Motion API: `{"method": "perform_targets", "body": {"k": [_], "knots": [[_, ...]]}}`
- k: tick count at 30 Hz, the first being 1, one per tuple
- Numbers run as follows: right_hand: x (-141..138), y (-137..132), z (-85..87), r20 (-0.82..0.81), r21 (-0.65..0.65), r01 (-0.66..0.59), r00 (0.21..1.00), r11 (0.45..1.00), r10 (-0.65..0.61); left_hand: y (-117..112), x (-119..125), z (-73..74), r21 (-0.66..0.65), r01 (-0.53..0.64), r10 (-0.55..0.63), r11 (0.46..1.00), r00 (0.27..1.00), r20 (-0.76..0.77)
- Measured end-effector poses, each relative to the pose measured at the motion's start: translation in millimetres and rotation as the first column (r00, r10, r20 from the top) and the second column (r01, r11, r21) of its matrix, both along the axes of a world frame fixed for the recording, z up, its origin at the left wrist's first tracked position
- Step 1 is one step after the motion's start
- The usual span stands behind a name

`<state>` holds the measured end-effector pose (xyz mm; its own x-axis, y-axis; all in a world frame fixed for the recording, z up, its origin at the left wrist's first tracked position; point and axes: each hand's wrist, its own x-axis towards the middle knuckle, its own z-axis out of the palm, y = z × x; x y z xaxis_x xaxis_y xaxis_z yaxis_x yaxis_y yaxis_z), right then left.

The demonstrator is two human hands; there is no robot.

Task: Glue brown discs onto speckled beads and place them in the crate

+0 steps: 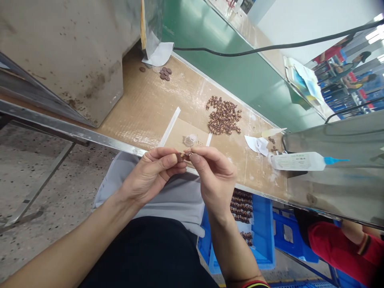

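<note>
Left grip [152, 171], right grip [216, 176]: small brown part [181, 156] pinched between them.

Fingertips [172, 160] are partly concealing the small brown part [181, 157]; print on the bottle label [295, 161] is appearing too small to read.

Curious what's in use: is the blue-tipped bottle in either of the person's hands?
No, the blue-tipped bottle is at the right, apart from the left hand and right hand, which pinch small brown parts.
</note>
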<state>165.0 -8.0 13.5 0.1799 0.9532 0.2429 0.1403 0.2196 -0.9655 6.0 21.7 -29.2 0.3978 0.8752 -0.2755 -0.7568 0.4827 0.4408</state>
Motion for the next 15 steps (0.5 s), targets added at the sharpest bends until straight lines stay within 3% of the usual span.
{"method": "perform_targets", "body": {"k": [10, 15], "knots": [[4, -1, -3.2, 0.256, 0.306, 0.018, 0.962, 0.952, -0.1, -6, 0, 14.5, -0.032, 0.001, -0.002, 0.999, 1.0, -0.027], [7, -1, -2.6, 0.274, 0.338, -0.006, 0.957, 0.941, -0.092, -9, -3, 18.2, -0.046, 0.011, -0.014, 0.999, 0.998, -0.057]]}}
